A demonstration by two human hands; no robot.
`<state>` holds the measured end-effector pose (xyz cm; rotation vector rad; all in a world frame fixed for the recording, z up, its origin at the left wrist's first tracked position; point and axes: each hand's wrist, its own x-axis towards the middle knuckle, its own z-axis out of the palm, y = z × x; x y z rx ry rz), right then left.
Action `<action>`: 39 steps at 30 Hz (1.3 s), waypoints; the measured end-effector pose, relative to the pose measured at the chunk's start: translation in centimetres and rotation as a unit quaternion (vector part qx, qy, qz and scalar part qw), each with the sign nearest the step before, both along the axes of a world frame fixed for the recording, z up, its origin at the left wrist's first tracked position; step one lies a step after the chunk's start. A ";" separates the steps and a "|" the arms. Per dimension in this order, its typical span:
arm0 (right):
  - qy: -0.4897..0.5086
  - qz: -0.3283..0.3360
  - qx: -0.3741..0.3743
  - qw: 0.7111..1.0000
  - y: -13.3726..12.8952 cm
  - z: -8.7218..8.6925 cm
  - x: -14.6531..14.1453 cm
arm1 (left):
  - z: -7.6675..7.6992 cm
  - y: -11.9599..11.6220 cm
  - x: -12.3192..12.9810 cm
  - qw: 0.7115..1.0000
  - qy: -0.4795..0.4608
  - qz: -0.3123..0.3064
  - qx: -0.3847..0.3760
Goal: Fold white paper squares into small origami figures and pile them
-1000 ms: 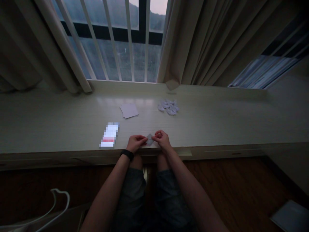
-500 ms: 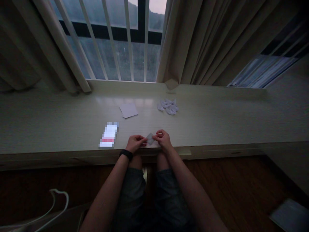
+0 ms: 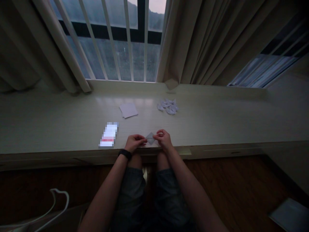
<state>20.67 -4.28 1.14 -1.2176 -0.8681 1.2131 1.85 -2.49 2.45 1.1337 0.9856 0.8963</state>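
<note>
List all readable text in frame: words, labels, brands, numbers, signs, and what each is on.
None readable.
Bright phone-like rectangle: pixelated, unreadable; only a red band stands out.
Folded paper: no lettering I can make out.
Stacked paper sheets: same.
Small white pieces: same.
Black wristband: too dark and small to tell.

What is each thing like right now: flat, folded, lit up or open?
Small grey diamond-shaped paper: between both hands, looks folded.
Left hand: pinching its left side.
Right hand: pinching its right side.
White square paper sheets: flat, stacked slightly askew.
Small white paper pieces: bunched together; folded or crumpled, can't tell.
Bright rectangular phone-like screen: lit, contents blurred.
Long beige fabric curtains: parted.
</note>
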 end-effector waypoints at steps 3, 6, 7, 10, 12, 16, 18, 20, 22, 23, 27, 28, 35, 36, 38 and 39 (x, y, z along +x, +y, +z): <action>0.000 -0.003 0.000 1.000 0.1 -0.1 0.0 | -0.1 0.1 0.0 1.000 0.005 -0.002 0.002; -0.003 -0.001 -0.002 1.000 0.2 -0.1 -0.1 | -0.1 0.1 0.0 1.000 0.012 -0.005 0.001; -0.007 0.000 -0.002 1.000 0.2 -0.1 0.0 | -0.1 0.1 0.0 1.000 0.013 -0.006 0.000; -0.016 0.002 -0.004 1.000 0.2 -0.1 0.0 | -0.1 0.0 0.0 1.000 0.011 -0.001 0.003; -0.021 0.002 -0.002 1.000 0.2 -0.2 0.0 | -0.1 0.0 0.0 1.000 0.008 0.000 0.009; -0.028 0.001 0.018 0.999 0.3 -0.4 -0.1 | 0.0 0.2 0.2 1.000 0.020 -0.011 0.018; -0.035 0.010 0.030 0.999 0.3 -0.4 -0.2 | 0.0 0.3 0.5 0.998 0.048 -0.022 0.031; -0.046 0.021 0.039 0.998 0.3 -0.4 -0.3 | 0.0 0.3 0.8 0.996 0.077 -0.027 0.045; -0.056 0.027 0.041 0.997 0.2 -0.4 -0.4 | -0.1 0.2 1.1 0.996 0.080 -0.013 0.041; -0.062 0.029 0.040 0.997 0.2 -0.4 -0.4 | -0.2 0.1 1.2 0.997 0.074 0.000 0.034; -0.088 0.038 0.040 0.995 0.2 -0.6 -0.3 | -0.1 0.0 1.3 0.998 0.052 0.027 0.009; -0.092 0.038 0.046 0.994 0.2 -0.6 -0.3 | 0.0 0.0 1.2 0.998 0.050 0.027 0.007; -0.078 0.048 0.049 0.995 0.4 -0.7 0.0 | 0.5 -0.2 1.2 0.998 0.058 0.017 0.002; -0.068 0.048 0.047 0.995 0.4 -0.6 0.0 | 0.5 -0.2 1.2 0.998 0.060 0.013 0.002; -0.057 0.047 0.048 0.996 0.2 -0.3 0.1 | 0.6 -0.2 1.4 0.998 0.070 0.002 0.007; -0.057 0.048 0.049 0.996 0.1 -0.2 0.1 | 0.6 -0.2 1.5 0.997 0.079 -0.003 0.013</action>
